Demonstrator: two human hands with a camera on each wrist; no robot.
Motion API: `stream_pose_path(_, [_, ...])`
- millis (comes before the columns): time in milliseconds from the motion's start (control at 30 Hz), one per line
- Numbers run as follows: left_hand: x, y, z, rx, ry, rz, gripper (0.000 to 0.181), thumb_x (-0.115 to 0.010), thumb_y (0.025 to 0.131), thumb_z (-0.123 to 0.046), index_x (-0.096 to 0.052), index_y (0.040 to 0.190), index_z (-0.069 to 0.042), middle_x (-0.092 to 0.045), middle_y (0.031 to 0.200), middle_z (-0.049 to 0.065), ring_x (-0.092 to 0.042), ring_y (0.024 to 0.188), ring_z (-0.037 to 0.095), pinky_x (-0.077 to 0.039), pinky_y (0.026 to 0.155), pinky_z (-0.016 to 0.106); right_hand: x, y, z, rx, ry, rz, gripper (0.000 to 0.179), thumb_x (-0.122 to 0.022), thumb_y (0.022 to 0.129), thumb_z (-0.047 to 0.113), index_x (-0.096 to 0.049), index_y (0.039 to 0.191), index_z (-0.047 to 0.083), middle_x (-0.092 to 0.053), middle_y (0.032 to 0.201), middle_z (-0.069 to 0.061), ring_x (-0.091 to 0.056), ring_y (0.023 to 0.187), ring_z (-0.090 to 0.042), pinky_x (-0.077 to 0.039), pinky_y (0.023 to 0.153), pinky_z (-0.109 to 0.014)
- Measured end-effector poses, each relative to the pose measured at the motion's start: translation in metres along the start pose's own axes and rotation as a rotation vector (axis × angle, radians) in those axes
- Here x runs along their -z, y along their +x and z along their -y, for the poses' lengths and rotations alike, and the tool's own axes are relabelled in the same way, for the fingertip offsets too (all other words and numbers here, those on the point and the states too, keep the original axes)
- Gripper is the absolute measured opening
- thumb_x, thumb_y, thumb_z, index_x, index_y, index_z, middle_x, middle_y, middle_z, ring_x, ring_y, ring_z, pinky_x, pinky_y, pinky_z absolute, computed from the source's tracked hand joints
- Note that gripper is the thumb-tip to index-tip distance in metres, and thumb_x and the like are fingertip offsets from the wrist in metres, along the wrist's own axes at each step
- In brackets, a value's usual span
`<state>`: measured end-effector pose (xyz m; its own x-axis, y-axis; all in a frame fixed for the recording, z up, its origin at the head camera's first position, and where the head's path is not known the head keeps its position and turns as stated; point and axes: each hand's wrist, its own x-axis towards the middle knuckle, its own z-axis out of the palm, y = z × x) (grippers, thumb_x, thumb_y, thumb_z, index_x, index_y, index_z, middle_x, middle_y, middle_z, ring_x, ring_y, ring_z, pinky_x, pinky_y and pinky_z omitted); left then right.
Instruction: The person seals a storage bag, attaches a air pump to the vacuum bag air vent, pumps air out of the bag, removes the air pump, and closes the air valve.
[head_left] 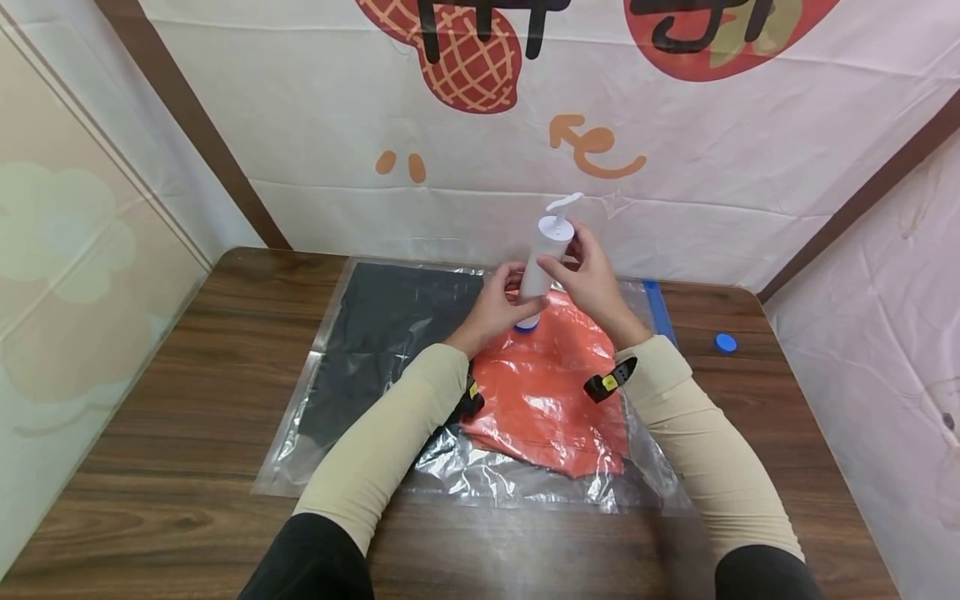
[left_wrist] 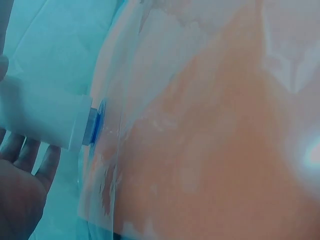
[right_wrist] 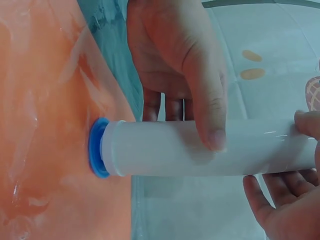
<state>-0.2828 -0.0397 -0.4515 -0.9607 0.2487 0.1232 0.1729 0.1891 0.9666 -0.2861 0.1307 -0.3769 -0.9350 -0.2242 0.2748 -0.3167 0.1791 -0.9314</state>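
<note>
A white hand pump point(head_left: 534, 271) stands slightly tilted over a clear vacuum storage bag point(head_left: 495, 487), its T-shaped handle point(head_left: 564, 202) sticking out at the top. The pump's lower end meets a round blue valve point(right_wrist: 97, 147) on the bag. Low on the barrel, my left hand point(head_left: 495, 304) holds it, thumb across the front. My right hand point(head_left: 592, 279) grips the barrel higher up, just below the top cap. Inside the bag lie folded orange fabric point(head_left: 555, 400) and dark fabric point(head_left: 405, 325).
A blue cap point(head_left: 725, 343) lies on the wooden table point(head_left: 150, 442), right of the bag. Along the bag's right side runs a blue strip point(head_left: 658, 312). A printed white curtain point(head_left: 315, 133) hangs close behind the table's back edge.
</note>
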Motion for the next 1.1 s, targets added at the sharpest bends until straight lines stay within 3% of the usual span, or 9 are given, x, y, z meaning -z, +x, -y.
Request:
stream_pose_path(133, [-0.002,0.001,0.002,-0.015,0.012,-0.008,0.065,-0.082,0.089,-0.018,-0.041,0.138,-0.006,-0.056,0.132,0.013,-0.056,0.122,0.027,-0.047,0.107,0.043,-0.002,0.002,-0.004,0.003,-0.012,-0.014,0.067,-0.073,0.094,0.008,-0.039,0.151,0.003,-0.057,0.133,-0.019,-0.058,0.117,-0.029,-0.047,0.103,-0.05])
stream_pose_path(400, [0.0,0.001,0.001,-0.038,0.112,-0.002,0.056,-0.079,0.091,-0.017,-0.048,0.136,-0.005,-0.058,0.13,0.012,-0.057,0.123,0.026,-0.048,0.107,0.041,-0.008,0.004,-0.006,-0.025,-0.087,-0.001,0.06,-0.078,0.092,0.016,-0.048,0.142,0.003,-0.059,0.127,-0.018,-0.062,0.109,-0.033,-0.051,0.098,-0.048])
stream_pose_path(700, [0.002,0.002,0.0,-0.025,0.112,0.059,0.058,-0.072,0.096,-0.013,-0.047,0.148,-0.007,-0.056,0.138,0.012,-0.055,0.125,0.026,-0.048,0.107,0.041,0.001,0.006,-0.008,0.001,-0.005,0.074,0.056,-0.068,0.097,0.004,-0.044,0.147,-0.002,-0.058,0.13,-0.023,-0.058,0.119,-0.03,-0.046,0.105,-0.046])
stream_pose_path(967, [-0.001,0.002,0.002,-0.023,0.085,0.047,0.095,-0.081,0.088,-0.014,-0.02,0.161,-0.015,-0.048,0.146,0.013,-0.047,0.136,0.028,-0.042,0.112,0.045,0.0,0.006,-0.008,0.002,-0.081,0.061,0.056,-0.075,0.094,0.012,-0.05,0.143,0.002,-0.06,0.128,-0.018,-0.059,0.115,-0.029,-0.049,0.101,-0.049])
stream_pose_path(1100, [-0.003,0.001,0.001,-0.014,0.084,0.007,0.091,-0.085,0.085,-0.019,-0.025,0.152,-0.01,-0.047,0.142,0.013,-0.048,0.133,0.028,-0.042,0.111,0.044,-0.003,0.005,-0.007,-0.033,-0.106,0.05,0.057,-0.079,0.091,0.015,-0.052,0.139,0.002,-0.062,0.125,-0.017,-0.063,0.109,-0.031,-0.052,0.097,-0.048])
